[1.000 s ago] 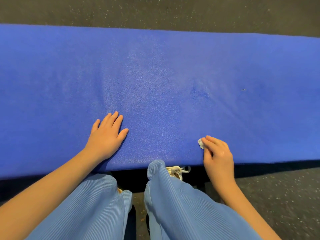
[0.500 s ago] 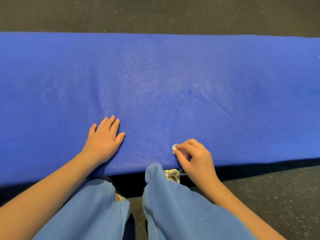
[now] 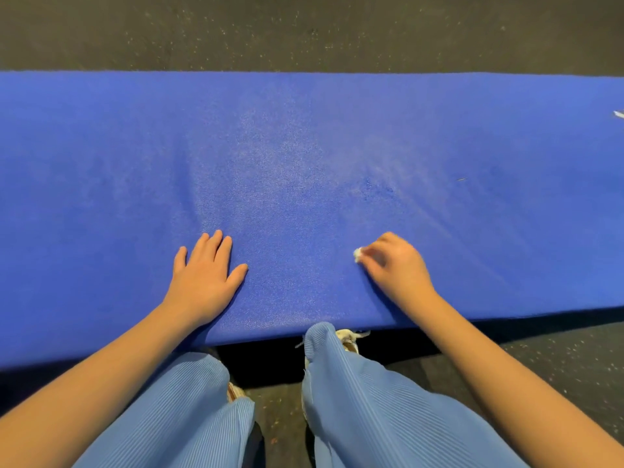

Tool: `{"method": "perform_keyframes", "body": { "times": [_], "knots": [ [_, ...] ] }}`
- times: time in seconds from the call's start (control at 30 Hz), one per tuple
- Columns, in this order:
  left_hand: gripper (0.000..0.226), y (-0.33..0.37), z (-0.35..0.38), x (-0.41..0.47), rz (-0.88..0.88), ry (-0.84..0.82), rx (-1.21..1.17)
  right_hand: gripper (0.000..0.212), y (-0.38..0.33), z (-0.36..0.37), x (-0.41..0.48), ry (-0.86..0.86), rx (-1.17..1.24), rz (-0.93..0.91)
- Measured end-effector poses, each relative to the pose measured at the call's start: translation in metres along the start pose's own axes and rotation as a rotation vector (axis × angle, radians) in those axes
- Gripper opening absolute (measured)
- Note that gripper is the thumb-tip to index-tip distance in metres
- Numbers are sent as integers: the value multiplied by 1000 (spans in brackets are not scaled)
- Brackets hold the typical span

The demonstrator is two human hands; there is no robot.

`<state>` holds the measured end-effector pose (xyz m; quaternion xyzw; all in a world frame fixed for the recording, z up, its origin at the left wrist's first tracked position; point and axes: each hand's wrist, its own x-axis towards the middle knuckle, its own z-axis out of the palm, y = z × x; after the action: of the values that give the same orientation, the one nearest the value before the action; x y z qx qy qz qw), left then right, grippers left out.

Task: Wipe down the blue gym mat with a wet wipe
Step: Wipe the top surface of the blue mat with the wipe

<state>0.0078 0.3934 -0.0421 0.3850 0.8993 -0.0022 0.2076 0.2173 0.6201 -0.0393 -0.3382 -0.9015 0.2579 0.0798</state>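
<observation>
Across the dark speckled rubber floor (image 3: pixel 304 28) the long blue foam gym mat (image 3: pixel 304 146) is lying flat, its near edge running just in front of our knees in ribbed light-blue trousers (image 3: pixel 371 400). We are pressing our left hand (image 3: pixel 202 282) flat, fingers spread, close to that edge. Level with it, our right hand (image 3: pixel 395 268) is pinching a small crumpled white wet wipe (image 3: pixel 357 254) against the mat. Wide bare mat is stretching beyond and to both sides of our hands.
</observation>
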Motion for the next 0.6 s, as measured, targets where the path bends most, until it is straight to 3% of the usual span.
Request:
{"method": "perform_keyframes", "body": {
  "times": [0.07, 0.1, 0.17, 0.27, 0.33, 0.47, 0.6],
  "knots": [
    [64, 1, 1, 0, -1, -2, 3, 22, 11, 1, 20, 113, -94, 260],
    [65, 0, 2, -1, -1, -5, 10, 22, 5, 6, 21, 127, -104, 293],
    [73, 1, 2, -1, 0, -8, 20, 21, -20, 16, 11, 67, -50, 158],
    [88, 3, 1, -2, 7, -1, 30, 20, -36, 9, -6, -171, 53, -115],
    [97, 4, 0, -2, 18, -11, 41, 16, -23, 1, 13, -184, 60, -109],
    [94, 3, 0, -1, 30, -27, 51, 23, -3, 8, 47, 2, 2, 178],
    [73, 0, 2, 1, 67, -18, 61, 16, -29, 19, 23, -132, 29, -80]
  ]
}}
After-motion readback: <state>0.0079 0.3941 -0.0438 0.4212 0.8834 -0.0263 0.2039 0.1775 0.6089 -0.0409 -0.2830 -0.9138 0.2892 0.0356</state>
